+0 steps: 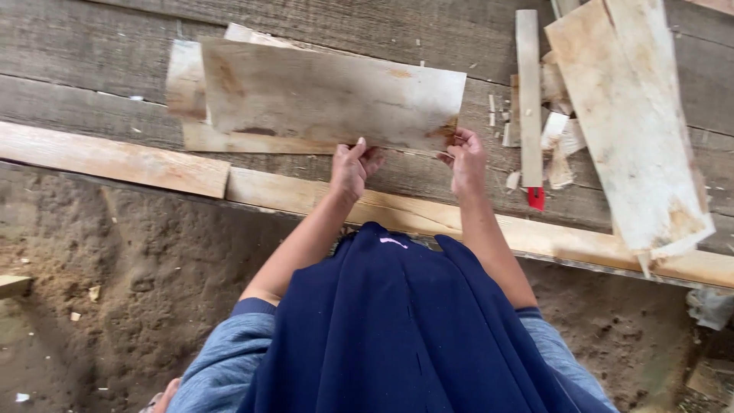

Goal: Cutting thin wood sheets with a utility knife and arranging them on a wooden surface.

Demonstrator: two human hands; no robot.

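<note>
A thin wood sheet [329, 95] lies in the upper middle of the frame, its long side running left to right. Both hands pinch its near edge. The left hand [353, 168] holds near the middle, fingers clamped on the sheet. The right hand [465, 160] clamps the lower right corner. More of the sheet sticks out to the left.

Thin pale wood sheet [329, 95], stained brown at corners, lies flat, upper centre, apparently atop similar sheets [187, 92].
</note>
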